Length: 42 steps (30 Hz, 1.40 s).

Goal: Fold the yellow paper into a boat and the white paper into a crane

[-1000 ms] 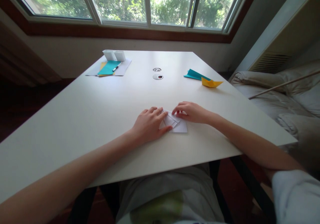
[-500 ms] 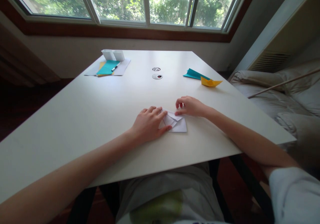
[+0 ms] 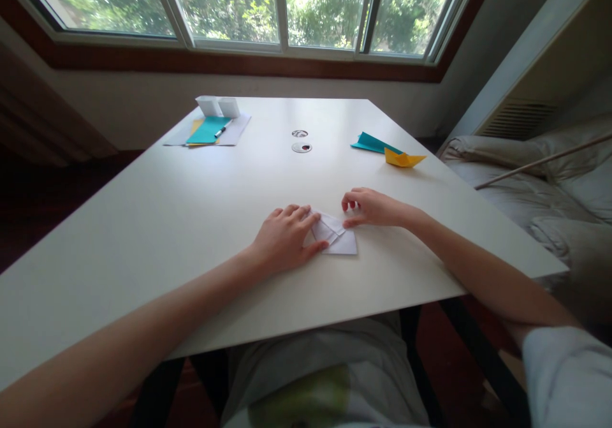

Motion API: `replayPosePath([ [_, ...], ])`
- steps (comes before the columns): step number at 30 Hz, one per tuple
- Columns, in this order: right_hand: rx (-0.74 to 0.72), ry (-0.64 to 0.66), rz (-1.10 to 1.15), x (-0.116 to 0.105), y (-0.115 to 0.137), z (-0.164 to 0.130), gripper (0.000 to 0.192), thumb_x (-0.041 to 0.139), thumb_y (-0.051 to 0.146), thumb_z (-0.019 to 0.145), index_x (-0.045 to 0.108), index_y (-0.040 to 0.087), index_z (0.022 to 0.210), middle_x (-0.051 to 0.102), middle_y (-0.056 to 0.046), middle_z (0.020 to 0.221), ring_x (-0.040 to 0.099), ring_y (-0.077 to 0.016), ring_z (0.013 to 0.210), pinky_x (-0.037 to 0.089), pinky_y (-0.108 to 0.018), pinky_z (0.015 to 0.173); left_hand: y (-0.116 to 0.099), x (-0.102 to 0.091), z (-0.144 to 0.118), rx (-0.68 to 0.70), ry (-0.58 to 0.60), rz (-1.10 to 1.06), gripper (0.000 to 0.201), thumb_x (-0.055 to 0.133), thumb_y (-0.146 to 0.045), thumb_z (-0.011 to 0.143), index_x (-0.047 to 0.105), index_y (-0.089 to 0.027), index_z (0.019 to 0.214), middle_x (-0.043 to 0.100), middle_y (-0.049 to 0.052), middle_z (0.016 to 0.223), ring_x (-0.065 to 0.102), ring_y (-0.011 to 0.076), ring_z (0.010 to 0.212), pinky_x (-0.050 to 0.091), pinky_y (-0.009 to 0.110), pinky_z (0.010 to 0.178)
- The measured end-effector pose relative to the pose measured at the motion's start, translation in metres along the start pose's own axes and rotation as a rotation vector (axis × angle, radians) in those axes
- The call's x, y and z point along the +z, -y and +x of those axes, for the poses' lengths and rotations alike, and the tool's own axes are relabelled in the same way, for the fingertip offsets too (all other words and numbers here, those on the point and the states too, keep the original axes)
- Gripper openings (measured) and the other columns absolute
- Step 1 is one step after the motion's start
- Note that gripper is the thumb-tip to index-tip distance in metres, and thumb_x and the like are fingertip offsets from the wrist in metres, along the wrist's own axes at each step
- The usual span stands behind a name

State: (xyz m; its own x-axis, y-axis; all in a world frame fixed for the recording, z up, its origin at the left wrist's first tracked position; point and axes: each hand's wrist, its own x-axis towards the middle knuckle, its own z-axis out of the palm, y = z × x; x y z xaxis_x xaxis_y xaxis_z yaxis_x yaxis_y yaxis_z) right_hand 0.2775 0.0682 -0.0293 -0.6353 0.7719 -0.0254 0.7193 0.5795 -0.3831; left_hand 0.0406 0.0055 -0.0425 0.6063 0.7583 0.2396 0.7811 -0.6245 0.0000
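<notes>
A small sheet of white paper [image 3: 345,244], folded into layers with slanting creases, lies on the white table in front of me. My left hand [image 3: 287,236] rests flat over its left side, fingers stretched out and thumb along the lower edge, covering that part of it. At the upper right edge is my right hand [image 3: 370,207]. Its fingers are loosely curled and apart from the thumb, whose tip is at the fold; whether it touches the paper I cannot tell.
On the right of the table [image 3: 215,211] lie a yellow paper boat [image 3: 403,159] and a teal folded paper [image 3: 373,142]. At the far left, a pen [image 3: 223,128] lies on teal paper [image 3: 205,131], near white folded pieces [image 3: 228,107]. Two round disc-like shapes [image 3: 301,148] show mid-table.
My right hand has moved slightly right and toward me. The raised flap of the white paper now lies flatter. My left hand stays in place.
</notes>
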Motion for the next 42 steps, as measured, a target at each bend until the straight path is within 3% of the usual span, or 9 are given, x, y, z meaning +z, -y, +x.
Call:
replayPosePath([
  [10,0.044,-0.168,-0.02,0.021,0.024,0.006,0.023,0.063,0.041,0.076,0.06,0.02,0.083,0.058,-0.001,0.079,0.051,-0.0142,0.077,0.036,-0.023,0.065,-0.001,-0.002,-0.001,0.005,-0.006,0.021,0.051,0.038,-0.056,0.085,0.051,-0.022,0.12,0.054,0.011,0.124,0.049,0.0283,0.112,0.041,0.043,0.089],
  [19,-0.003,0.029,0.012,0.005,0.018,-0.001,0.036,0.066,0.048,0.071,0.059,0.021,0.094,0.058,-0.003,0.086,0.053,-0.0171,0.08,0.039,-0.025,0.065,-0.001,0.0,0.0,-0.01,0.015,0.023,0.054,0.036,-0.058,0.085,0.051,-0.021,0.121,0.053,0.011,0.126,0.048,0.0289,0.113,0.039,0.044,0.091],
  [27,-0.265,0.008,0.094,0.008,0.024,-0.005,0.027,0.056,0.034,0.084,0.065,0.024,0.106,0.056,-0.007,0.101,0.054,-0.0178,0.093,0.043,-0.031,0.084,0.015,-0.005,-0.001,0.021,0.109,0.004,0.053,0.031,-0.055,0.088,0.042,-0.026,0.131,0.042,0.009,0.139,0.04,0.0292,0.124,0.035,0.046,0.097],
  [32,-0.33,-0.047,0.055,0.015,0.026,-0.004,0.028,0.051,0.029,0.087,0.065,0.022,0.11,0.058,-0.009,0.102,0.054,-0.018,0.093,0.045,-0.032,0.086,0.03,-0.004,-0.003,0.101,0.154,-0.003,0.055,0.03,-0.053,0.09,0.035,-0.024,0.136,0.033,0.012,0.144,0.032,0.0319,0.13,0.032,0.049,0.099],
  [34,-0.343,-0.058,0.045,0.017,0.026,-0.004,0.027,0.05,0.027,0.087,0.065,0.022,0.11,0.058,-0.009,0.105,0.054,-0.0186,0.096,0.045,-0.034,0.087,0.033,-0.004,-0.003,0.116,0.122,-0.019,0.055,0.035,-0.051,0.089,0.035,-0.022,0.136,0.034,0.012,0.143,0.032,0.0316,0.129,0.032,0.048,0.1],
  [37,-0.359,-0.07,0.033,0.017,0.028,-0.004,0.025,0.052,0.027,0.086,0.064,0.021,0.107,0.058,-0.009,0.109,0.053,-0.0197,0.1,0.044,-0.035,0.089,0.035,-0.006,-0.001,0.174,0.06,-0.064,0.044,0.043,-0.045,0.088,0.048,-0.021,0.124,0.044,0.01,0.136,0.036,0.0287,0.126,0.033,0.045,0.101],
  [42,-0.388,-0.054,0.007,0.015,0.03,-0.004,0.022,0.051,0.027,0.087,0.063,0.02,0.103,0.06,-0.008,0.111,0.052,-0.0193,0.103,0.043,-0.035,0.092,0.036,-0.008,0.001,0.301,0.07,-0.183,0.023,0.044,-0.031,0.09,0.06,-0.021,0.104,0.061,0.006,0.113,0.052,0.0207,0.108,0.04,0.036,0.095],
])
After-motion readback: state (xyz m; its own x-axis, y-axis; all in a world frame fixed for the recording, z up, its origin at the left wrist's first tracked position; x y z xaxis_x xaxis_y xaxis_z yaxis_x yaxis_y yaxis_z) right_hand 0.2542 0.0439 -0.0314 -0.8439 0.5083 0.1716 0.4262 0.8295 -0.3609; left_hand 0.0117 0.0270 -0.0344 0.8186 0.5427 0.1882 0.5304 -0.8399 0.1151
